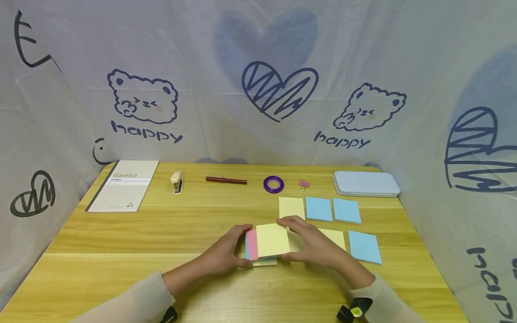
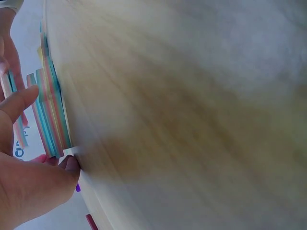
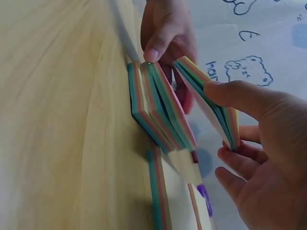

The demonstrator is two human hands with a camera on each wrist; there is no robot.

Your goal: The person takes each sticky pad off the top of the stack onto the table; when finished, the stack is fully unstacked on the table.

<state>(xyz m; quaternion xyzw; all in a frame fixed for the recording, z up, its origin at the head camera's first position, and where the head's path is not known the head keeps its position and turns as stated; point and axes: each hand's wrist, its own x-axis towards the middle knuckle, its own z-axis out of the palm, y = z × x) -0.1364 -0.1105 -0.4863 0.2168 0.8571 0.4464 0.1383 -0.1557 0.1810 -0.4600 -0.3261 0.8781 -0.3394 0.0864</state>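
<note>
My right hand (image 1: 317, 244) pinches a yellow-topped sticky note pad (image 1: 272, 240) by its edges, thumb on the near side and fingers on the far side. In the right wrist view this pad (image 3: 206, 100) is tilted and apart from a stack of sticky note pads (image 3: 158, 105), with striped edges of blue, pink and yellow. The stack has a pink top and stands on the table. My left hand (image 1: 224, 251) holds the stack at its left side between thumb and fingers. From the head, the raised pad hides most of the stack.
To the right lie more pads: blue ones (image 1: 365, 247) and yellow ones (image 1: 291, 207), in two rows. Along the back are a notebook (image 1: 123, 186), a stapler (image 1: 177, 182), a dark red pen (image 1: 226, 180), purple tape (image 1: 273, 184), a pink binder clip (image 1: 304, 184) and a pale blue case (image 1: 366, 184).
</note>
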